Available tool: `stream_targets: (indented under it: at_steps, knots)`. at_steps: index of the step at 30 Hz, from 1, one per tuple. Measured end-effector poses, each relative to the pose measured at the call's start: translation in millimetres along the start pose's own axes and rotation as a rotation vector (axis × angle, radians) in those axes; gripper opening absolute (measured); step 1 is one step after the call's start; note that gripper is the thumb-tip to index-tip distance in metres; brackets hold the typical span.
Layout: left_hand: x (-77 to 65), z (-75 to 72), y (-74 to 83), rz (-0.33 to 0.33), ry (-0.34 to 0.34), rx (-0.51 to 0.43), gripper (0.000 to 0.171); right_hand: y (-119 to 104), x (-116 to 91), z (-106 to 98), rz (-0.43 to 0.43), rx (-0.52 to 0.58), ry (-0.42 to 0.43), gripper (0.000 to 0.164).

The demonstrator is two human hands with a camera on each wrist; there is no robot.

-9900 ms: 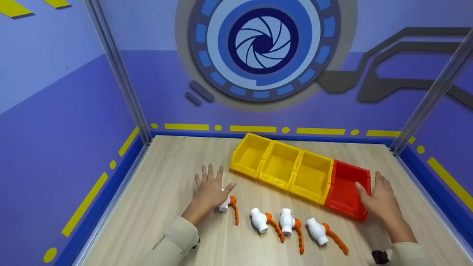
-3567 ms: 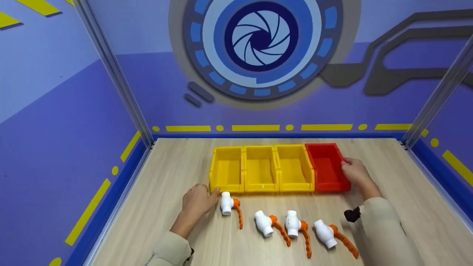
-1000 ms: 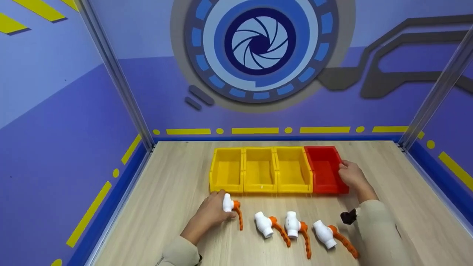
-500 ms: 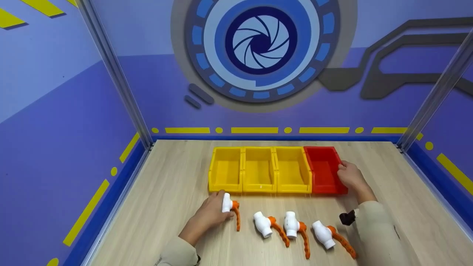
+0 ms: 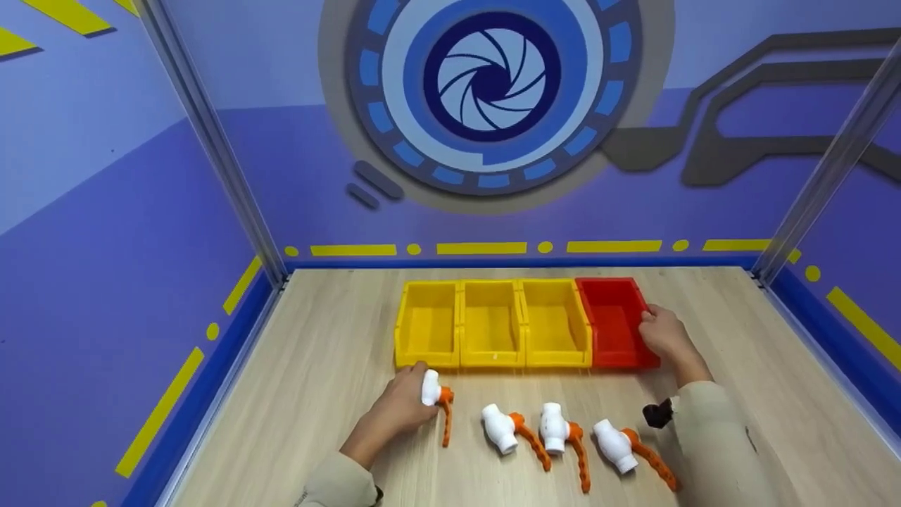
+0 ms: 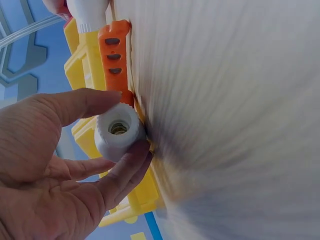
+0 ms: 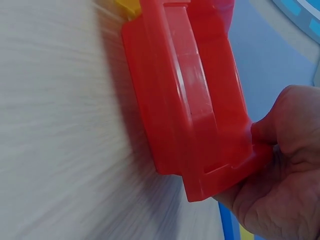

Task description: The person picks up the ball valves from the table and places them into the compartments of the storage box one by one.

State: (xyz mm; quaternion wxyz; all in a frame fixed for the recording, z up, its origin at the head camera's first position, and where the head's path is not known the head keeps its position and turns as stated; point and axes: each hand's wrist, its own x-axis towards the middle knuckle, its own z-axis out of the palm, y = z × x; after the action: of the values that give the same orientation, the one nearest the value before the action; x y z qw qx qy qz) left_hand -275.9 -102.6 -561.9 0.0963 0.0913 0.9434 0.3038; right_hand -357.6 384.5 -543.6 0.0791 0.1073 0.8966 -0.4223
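Observation:
My left hand pinches the leftmost ball valve, a white plastic body with an orange lever. In the left wrist view, thumb and fingers sit on either side of the valve's round white end, its orange handle pointing away close beside the tabletop. My right hand grips the right side wall of a red bin; the right wrist view has the thumb over the bin's edge and the other fingers partly hidden beneath. Three more valves lie right of the left hand: one, another and the rightmost.
Three yellow bins, left, middle and right, adjoin the red one in a straight row, all with nothing inside. The wooden table is bounded by printed blue panels at back and sides.
The bin row, slanted at first, now lies parallel to the back wall. My right hand has taken the red bin's side. My left hand now holds the leftmost valve, whose lever has swung slightly left.

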Motion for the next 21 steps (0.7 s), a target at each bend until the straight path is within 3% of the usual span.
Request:
stream_targets:
  at_steps: [9,15,21]
  knots:
    - [1.0,0.3,0.6,0.009,0.057,-0.022,0.074,0.6,-0.4,1.9,-0.015,-0.018,0.038,0.061]
    - [0.9,-4.7,2.9,0.062,0.107,-0.006,0.068,0.5,0.1,-7.0,0.000,-0.009,-0.007,0.064]
    - [-3.5,-8.3,3.9,0.078,0.144,-0.008,0.065,3.0,3.3,-12.0,0.012,0.070,-0.059,0.064]
